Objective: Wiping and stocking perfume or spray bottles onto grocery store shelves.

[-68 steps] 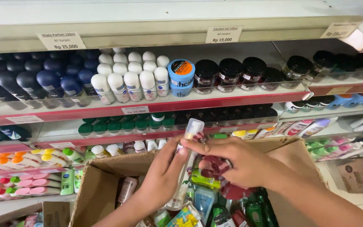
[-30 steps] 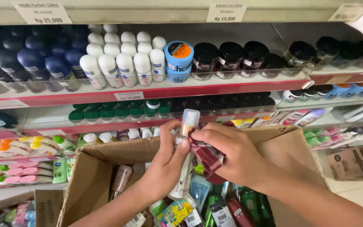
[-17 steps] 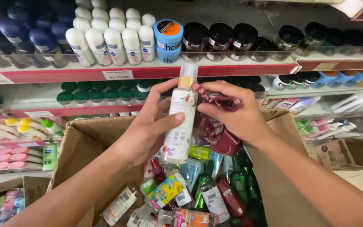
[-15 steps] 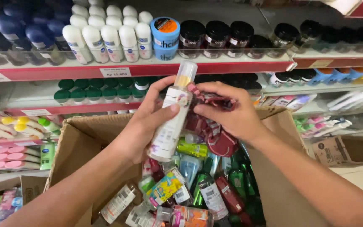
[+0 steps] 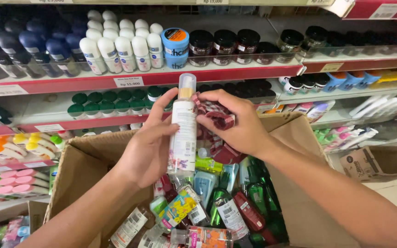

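White pump bottle (image 5: pixel 183 133) upright in left hand (image 5: pixel 149 149), lifted out of cardboard box (image 5: pixel 86 158); right hand (image 5: pixel 237 124) clutches red sachets (image 5: pixel 214 115). Box mostly full.

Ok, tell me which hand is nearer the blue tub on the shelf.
Right. The right hand, gripping red sachets, sits just below the blue tub; the left hand, holding the white pump bottle, is lower.

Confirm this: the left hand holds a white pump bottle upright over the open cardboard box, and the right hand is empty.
Not quite. In the head view the right hand is not empty: it grips dark red sachets. The left hand does hold the white pump bottle upright over the open cardboard box.
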